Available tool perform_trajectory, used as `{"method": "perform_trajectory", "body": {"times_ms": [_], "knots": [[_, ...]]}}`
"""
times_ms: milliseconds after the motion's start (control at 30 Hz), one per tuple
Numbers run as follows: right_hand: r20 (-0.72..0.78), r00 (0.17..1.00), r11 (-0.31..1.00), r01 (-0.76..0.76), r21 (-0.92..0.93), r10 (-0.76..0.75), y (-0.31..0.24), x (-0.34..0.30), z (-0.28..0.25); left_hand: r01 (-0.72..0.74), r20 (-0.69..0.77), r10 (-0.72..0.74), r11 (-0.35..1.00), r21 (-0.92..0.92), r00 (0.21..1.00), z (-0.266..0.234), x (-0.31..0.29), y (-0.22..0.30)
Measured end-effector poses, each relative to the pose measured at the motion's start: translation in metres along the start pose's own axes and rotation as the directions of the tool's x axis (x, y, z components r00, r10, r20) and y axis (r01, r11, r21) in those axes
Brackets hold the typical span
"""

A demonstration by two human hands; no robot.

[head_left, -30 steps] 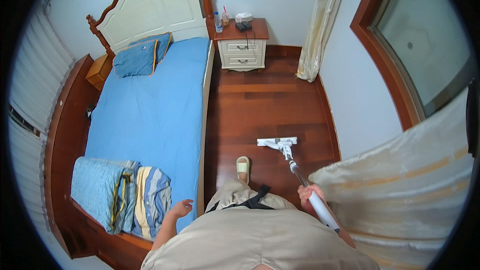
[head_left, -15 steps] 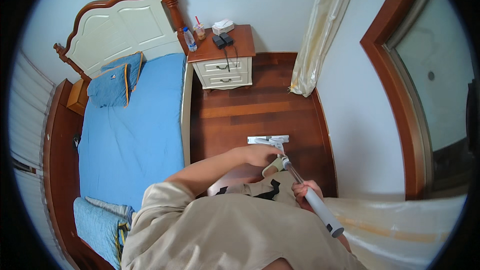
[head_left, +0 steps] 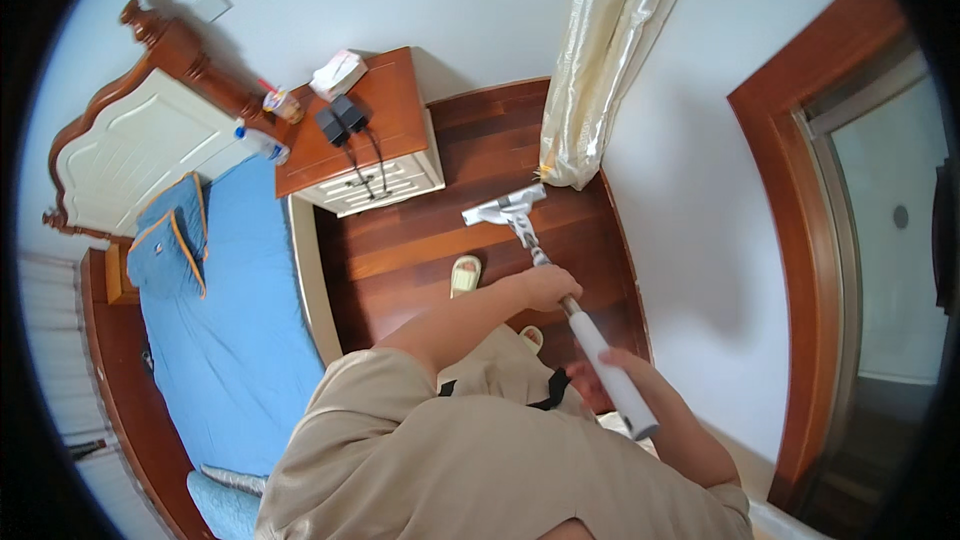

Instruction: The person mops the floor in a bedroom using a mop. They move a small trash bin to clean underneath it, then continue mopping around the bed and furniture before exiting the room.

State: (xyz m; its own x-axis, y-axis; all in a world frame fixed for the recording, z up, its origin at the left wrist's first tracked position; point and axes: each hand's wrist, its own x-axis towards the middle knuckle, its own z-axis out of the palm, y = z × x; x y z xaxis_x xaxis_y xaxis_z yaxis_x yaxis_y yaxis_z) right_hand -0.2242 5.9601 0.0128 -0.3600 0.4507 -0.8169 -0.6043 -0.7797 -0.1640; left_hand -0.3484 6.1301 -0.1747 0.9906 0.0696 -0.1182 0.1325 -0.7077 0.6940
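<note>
A white and grey flat mop [head_left: 605,368] slants from my waist toward the floor ahead. My left hand [head_left: 548,287] is closed round its thin pole just above the head joint. Lower in view, my right hand [head_left: 603,372] wraps the thick white grip, its fingers partly hidden behind it. The wide mop head [head_left: 504,206] is over or on the reddish wooden floor [head_left: 400,258], close to the foot of the cream curtain [head_left: 580,110]; contact with the floor is hard to tell.
A nightstand [head_left: 350,110] bears a tissue box [head_left: 338,74], black adapters with cords [head_left: 342,120], a drink cup and a bottle [head_left: 262,144]. Left of it stands a bed with blue sheets [head_left: 225,340]. A wall and wood-framed door [head_left: 800,170] bound the right. Pale slippers [head_left: 465,276] are on my feet.
The mop head has moved forward toward the curtain, both hands still on the mop. My view has turned to the right, and a stepping foot now shows ahead.
</note>
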Motion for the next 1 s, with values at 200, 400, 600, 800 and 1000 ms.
{"method": "perform_trajectory", "body": {"times_ms": [200,400,600,800,1000], "knots": [[0.043,0.999,0.995,-0.012,0.104,0.007,-0.083,0.081,0.013,-0.016,0.148,-0.012,0.982,0.187,0.989,-0.054,0.028,-0.128],[0.052,0.991,0.992,0.125,-0.015,-0.124,-0.164,0.231,0.035,-0.040,-0.050,0.056,0.956,0.289,0.997,-0.096,0.028,-0.307],[-0.072,0.994,0.971,-0.058,0.231,0.076,-0.170,0.304,0.046,0.066,0.032,-0.067,0.997,0.051,0.997,-0.089,0.019,-0.404],[-0.217,0.966,0.972,-0.091,0.219,0.140,-0.116,0.291,0.001,-0.059,0.359,-0.010,0.982,0.181,0.933,-0.025,0.045,-0.381],[-0.620,0.646,0.889,-0.401,0.222,0.446,-0.057,0.109,0.035,-0.166,0.228,0.212,0.964,-0.206,0.950,0.065,0.033,-0.161]]}}
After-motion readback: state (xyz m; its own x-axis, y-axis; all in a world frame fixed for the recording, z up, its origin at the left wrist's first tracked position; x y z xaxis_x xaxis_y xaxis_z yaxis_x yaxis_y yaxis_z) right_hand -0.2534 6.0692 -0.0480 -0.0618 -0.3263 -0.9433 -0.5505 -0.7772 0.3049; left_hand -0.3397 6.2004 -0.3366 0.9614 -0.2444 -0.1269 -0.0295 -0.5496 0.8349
